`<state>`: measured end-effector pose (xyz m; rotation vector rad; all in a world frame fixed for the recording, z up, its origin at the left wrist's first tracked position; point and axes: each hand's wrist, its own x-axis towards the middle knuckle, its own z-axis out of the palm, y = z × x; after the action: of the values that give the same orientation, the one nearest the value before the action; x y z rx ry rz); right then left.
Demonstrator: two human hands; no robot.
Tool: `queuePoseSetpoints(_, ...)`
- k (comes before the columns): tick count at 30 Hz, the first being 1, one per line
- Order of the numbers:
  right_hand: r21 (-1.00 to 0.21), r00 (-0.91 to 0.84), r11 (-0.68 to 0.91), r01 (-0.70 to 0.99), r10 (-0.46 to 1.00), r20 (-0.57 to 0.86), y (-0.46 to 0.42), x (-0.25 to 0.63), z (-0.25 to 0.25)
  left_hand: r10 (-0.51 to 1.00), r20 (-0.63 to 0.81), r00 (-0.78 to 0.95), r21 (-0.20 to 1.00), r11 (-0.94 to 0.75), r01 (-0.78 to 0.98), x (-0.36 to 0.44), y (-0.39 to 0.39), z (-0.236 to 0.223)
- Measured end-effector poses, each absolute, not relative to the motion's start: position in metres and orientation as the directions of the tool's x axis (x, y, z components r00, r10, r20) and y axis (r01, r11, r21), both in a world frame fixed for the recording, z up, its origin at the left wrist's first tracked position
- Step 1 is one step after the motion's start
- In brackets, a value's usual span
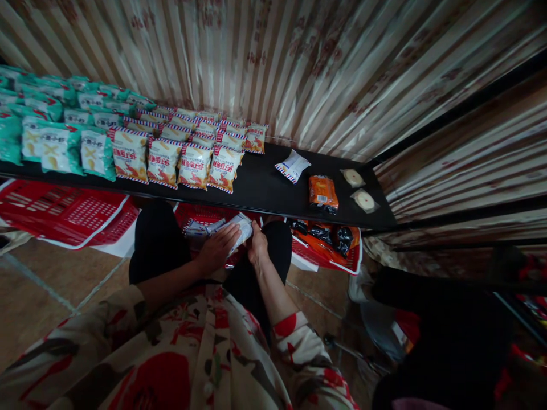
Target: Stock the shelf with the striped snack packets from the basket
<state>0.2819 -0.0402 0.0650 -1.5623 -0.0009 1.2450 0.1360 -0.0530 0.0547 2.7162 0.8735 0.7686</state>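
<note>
Between my knees, at the shelf's front edge, I hold a small white snack bag (243,226) with its printed back turned up. My left hand (219,248) is laid across the bag's left side, fingers together on it. At the bag's right end, my right hand (258,245) pinches the edge; the thumb side faces up. Under the hands is a red basket (182,212) with more white bags (197,226) in it. Rows of upright snack bags (193,166) with red and blue striped edges stand on the black shelf (273,191) ahead.
Green snack bags (60,149) fill the shelf's left. Rightward lie a single white bag (293,166), an orange packet (323,192) and two round wrapped items (352,177). Red baskets (64,213) sit below, one holding orange and black packets (325,234). A pleated curtain (256,62) hangs behind.
</note>
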Motion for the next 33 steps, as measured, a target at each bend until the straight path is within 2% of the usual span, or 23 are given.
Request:
queuePoseSetpoints(5, -0.736, 0.462, -0.422, -0.529, 0.584, -0.667, -0.037, 0.283, 0.078, 0.573, 0.428, 0.699, 0.329, -0.819, 0.47, 0.134, -0.05, 0.058)
queuePoseSetpoints(11, -0.753, 0.438, -0.443, -0.486, 0.622, -0.649, -0.033, 0.286, 0.082, 0.569, 0.349, 0.745, 0.377, -0.813, 0.444, 0.128, -0.042, 0.066)
queuePoseSetpoints(17, -0.747, 0.4, -0.47, -0.47, 0.641, -0.655, -0.033, 0.287, 0.086, 0.516, 0.447, 0.73, 0.366, -0.851, 0.377, 0.124, -0.031, 0.075)
queuePoseSetpoints(24, -0.807, 0.422, -0.488, -0.333, 0.688, -0.59, -0.035, 0.287, 0.078, 0.5, 0.504, 0.704, 0.352, -0.863, 0.361, 0.124, -0.019, 0.08)
queuePoseSetpoints(26, -0.849, 0.493, -0.482, -0.217, 0.697, -0.521, -0.036, 0.289, 0.074, 0.514, 0.489, 0.705, 0.367, -0.854, 0.368, 0.124, -0.015, 0.081)
queuePoseSetpoints(28, -0.886, 0.564, -0.462, -0.027, 0.725, -0.395, -0.038, 0.292, 0.071, 0.519, 0.45, 0.727, 0.378, -0.848, 0.372, 0.124, -0.011, 0.082)
queuePoseSetpoints(30, -0.896, 0.585, -0.397, 0.198, 0.782, -0.217, -0.04, 0.294, 0.071, 0.517, 0.394, 0.76, 0.382, -0.844, 0.376, 0.124, -0.007, 0.084)
queuePoseSetpoints(33, -0.853, 0.493, -0.192, 0.485, 0.866, 0.085, -0.044, 0.295, 0.075, 0.522, 0.328, 0.787, 0.392, -0.834, 0.389, 0.126, -0.002, 0.088)
